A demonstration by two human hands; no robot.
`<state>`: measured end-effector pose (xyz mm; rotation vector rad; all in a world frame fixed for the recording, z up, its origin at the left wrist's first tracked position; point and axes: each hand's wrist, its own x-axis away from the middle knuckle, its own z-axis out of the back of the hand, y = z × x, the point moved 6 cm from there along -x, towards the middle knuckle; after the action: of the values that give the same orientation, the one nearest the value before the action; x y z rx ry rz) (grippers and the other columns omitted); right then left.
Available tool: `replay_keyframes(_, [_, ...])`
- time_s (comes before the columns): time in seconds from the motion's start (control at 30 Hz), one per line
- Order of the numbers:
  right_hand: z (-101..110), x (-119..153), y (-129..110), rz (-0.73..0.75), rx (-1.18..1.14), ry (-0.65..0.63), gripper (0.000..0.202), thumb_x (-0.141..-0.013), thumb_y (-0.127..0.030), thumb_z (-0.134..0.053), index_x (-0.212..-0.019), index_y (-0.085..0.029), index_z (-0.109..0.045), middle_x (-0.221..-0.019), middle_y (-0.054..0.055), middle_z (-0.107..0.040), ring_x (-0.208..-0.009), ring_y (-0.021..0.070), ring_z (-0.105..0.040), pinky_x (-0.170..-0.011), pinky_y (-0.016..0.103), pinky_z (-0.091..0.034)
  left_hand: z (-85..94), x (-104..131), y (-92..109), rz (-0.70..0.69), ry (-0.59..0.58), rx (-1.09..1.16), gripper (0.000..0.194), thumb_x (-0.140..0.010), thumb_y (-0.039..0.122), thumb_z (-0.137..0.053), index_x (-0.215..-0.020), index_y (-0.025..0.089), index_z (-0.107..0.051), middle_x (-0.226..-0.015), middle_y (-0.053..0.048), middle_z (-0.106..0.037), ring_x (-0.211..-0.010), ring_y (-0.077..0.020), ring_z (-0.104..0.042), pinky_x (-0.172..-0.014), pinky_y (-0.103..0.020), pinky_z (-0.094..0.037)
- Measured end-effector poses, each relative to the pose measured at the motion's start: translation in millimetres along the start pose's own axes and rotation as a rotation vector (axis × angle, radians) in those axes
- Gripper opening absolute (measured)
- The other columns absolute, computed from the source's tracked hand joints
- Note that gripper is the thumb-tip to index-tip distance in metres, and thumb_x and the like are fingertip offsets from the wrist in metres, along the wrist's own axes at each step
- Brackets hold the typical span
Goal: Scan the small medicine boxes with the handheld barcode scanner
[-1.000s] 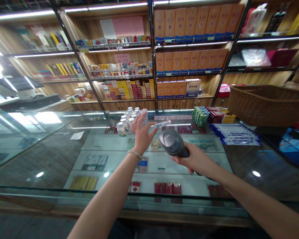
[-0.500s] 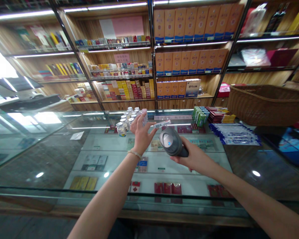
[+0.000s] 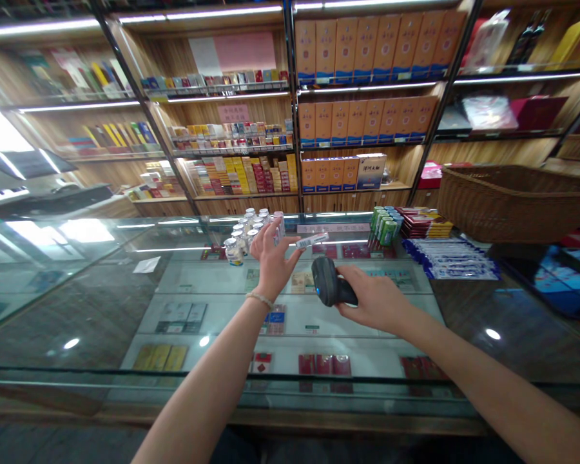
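Note:
Over the glass counter, my left hand pinches one end of a narrow white pack whose barcode side faces me. A dark grey barcode scanner sits in my right hand, its fingers wrapped round the handle. The scanner head is just below the pack and apart from it, turned toward the left; a small blue light glows on it. Just beyond my left hand stand several small white-capped bottles, partly hidden by the fingers, with pinkish containers beside them.
Green cans, stacked red and yellow packs and blue-white sachets lie on the counter's right side, near a wicker basket. A white paper lies at left. Behind, shelves hold orange boxes and small cartons.
My right hand has turned the scanner, so its head now shows side-on and faces left. The left hand keeps the white pack in nearly the same place.

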<state>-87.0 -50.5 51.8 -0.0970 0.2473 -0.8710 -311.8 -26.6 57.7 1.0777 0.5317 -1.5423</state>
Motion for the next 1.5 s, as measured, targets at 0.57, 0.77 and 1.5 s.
replay_keyframes(0.57, [-12,-5,-2,0.086,0.084,0.016,0.042,-0.091,-0.04,-0.062,-0.129,-0.023,-0.056,-0.131,0.011,-0.058,-0.113,0.0274,-0.063,-0.066,0.029,-0.048,0.5,0,1,-0.01,-0.012,-0.015,0.022,-0.091,0.046,-0.073,-0.104,0.03,-0.078,-0.159,-0.006,-0.048,-0.148,-0.0327,-0.039,-0.125,-0.056,-0.027])
replay_keyframes(0.77, [-15,-4,-3,0.09,0.077,0.002,0.042,-0.092,-0.039,-0.06,-0.13,-0.021,-0.056,-0.132,0.013,-0.058,-0.114,0.0295,-0.063,-0.069,0.033,-0.051,0.3,0,1,-0.003,-0.031,-0.002,0.022,-0.091,0.045,-0.073,-0.106,0.029,-0.078,-0.16,-0.006,-0.047,-0.149,-0.0329,-0.039,-0.125,-0.055,-0.028])
replay_keyframes(1.5, [-28,-5,1,0.178,0.138,0.176,0.073,-0.085,-0.07,-0.067,-0.133,-0.015,-0.061,-0.171,0.025,-0.024,-0.16,0.0449,-0.014,-0.12,0.079,-0.013,1.8,1,4,-0.007,-0.023,-0.025,0.021,-0.09,0.046,-0.074,-0.104,0.03,-0.078,-0.159,-0.006,-0.048,-0.148,-0.0339,-0.041,-0.123,-0.058,-0.03])
